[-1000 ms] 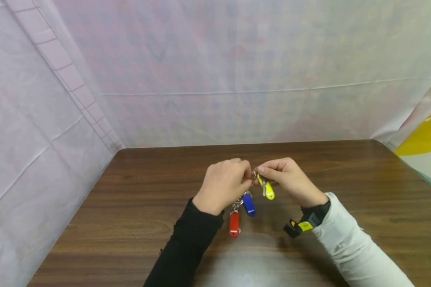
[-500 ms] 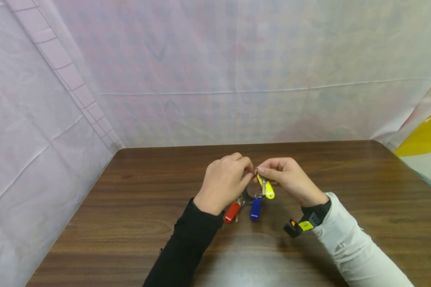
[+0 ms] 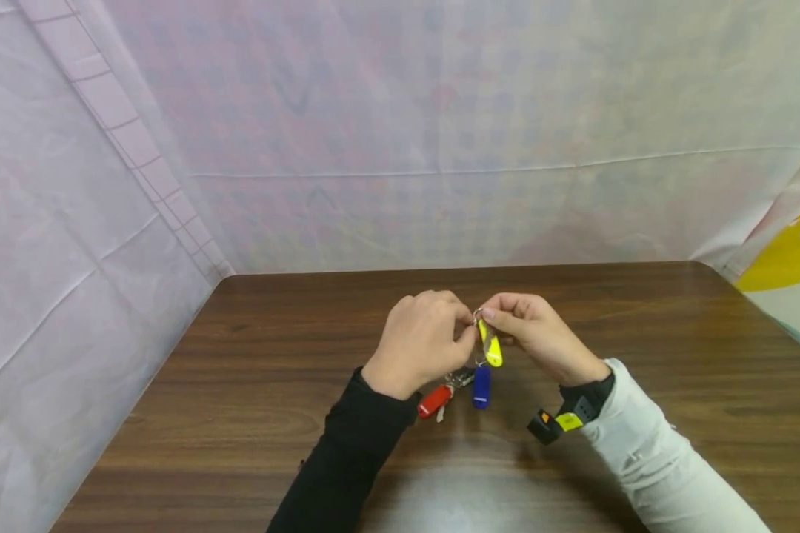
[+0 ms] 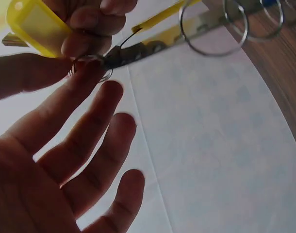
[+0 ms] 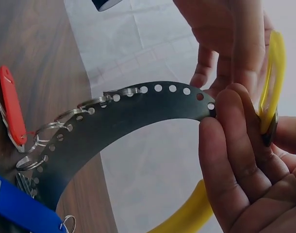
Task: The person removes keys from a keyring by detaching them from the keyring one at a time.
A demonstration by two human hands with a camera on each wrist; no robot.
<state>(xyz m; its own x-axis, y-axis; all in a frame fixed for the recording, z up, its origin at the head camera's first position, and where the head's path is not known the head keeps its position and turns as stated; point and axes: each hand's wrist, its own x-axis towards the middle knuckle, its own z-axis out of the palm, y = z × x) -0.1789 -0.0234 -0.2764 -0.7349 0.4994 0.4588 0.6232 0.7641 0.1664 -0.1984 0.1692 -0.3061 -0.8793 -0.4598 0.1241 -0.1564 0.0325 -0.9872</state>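
In the left wrist view my left hand [image 4: 65, 131] pinches a small metal split ring [image 4: 92, 59] between thumb and forefinger; its other fingers are extended. The ring is at the end of a curved dark metal plate [image 5: 123, 119] with a row of holes. My right hand [image 5: 254, 160] holds the yellow key tag [image 5: 273, 77], with a key beside it, by that same plate end. Several other rings hang along the plate's edge. A blue key tag [image 3: 481, 387] and a red key tag [image 3: 435, 401] with a key hang below the hands. Whether the ring passes through a hole is hidden.
A yellow curved bar [image 5: 184, 211] lies along the plate's inner side. Beneath everything is a brown wooden table [image 3: 253, 414], with a pale patterned cloth [image 3: 400, 148] hanging behind it. A strap with a black box [image 3: 544, 426] is on the right wrist.
The red and blue tags have swung: red has risen and tilted, blue has shifted right to below the yellow tag. Both hands stay nearly in place, with the left fingers moving slightly at the ring.
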